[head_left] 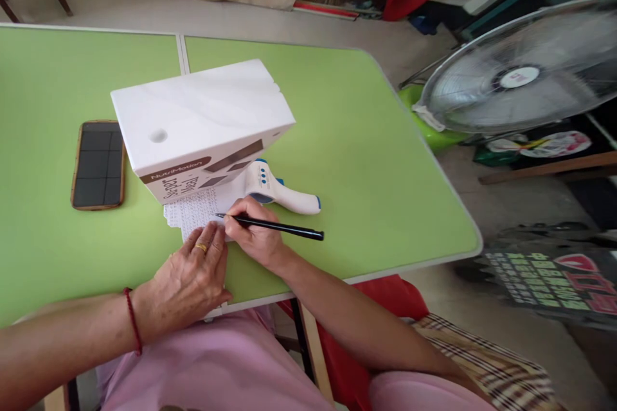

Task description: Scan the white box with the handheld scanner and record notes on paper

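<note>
My right hand (251, 231) is closed around a black pen (289, 227), its tip touching a sheet of paper (193, 213) covered in rows of small handwriting. Flat on the lower part of that paper lies my left hand (195, 270), fingers stretched out and a gold ring on one of them. Just beyond the right hand rests a white and blue handheld infrared thermometer (286, 194). A large white box (202, 112) with a brown printed label stands behind the paper and hides its upper part.
The green table (361, 160) has a smartphone (99, 166) in a brown case at its left. A standing fan (520, 77) is beyond the right edge. A red cloth (385, 298) and a chair lie below the near edge.
</note>
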Available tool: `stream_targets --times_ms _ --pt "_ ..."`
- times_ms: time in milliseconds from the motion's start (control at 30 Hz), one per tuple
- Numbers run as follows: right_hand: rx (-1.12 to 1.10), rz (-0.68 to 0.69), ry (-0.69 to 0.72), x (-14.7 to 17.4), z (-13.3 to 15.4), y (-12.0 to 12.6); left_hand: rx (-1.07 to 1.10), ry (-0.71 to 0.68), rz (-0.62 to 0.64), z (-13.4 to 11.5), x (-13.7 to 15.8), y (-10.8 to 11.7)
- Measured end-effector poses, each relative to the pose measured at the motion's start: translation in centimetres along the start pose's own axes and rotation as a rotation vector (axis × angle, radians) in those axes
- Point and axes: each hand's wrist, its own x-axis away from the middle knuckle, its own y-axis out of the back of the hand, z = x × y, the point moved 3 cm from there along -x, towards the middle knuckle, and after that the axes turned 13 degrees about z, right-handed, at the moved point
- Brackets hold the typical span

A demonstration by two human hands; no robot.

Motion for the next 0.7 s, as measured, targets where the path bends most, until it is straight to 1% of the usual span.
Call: stream_targets --times_ms 100,233,333,500,700 --pt "-0.015 -0.03 0.014 -0.01 0.11 0.05 -0.007 0.003 0.006 0.04 -0.04 0.05" --pt "-0.005 -0.051 -0.014 0.06 0.03 0.09 -0.015 0.0 0.007 0.08 0.02 0.05" --pt "0.001 -0.05 -0.036 0.1 -0.05 0.1 -0.02 -0.006 0.01 0.07 0.09 0.04" --pt "-0.015 -0.051 -0.032 0.11 -0.06 0.06 -0.013 -0.006 0.015 0.06 0.14 0.08" --pt "-0.008 -0.03 -0.079 0.13 -0.24 -0.02 -0.006 -0.011 0.018 0.01 0.09 0.03"
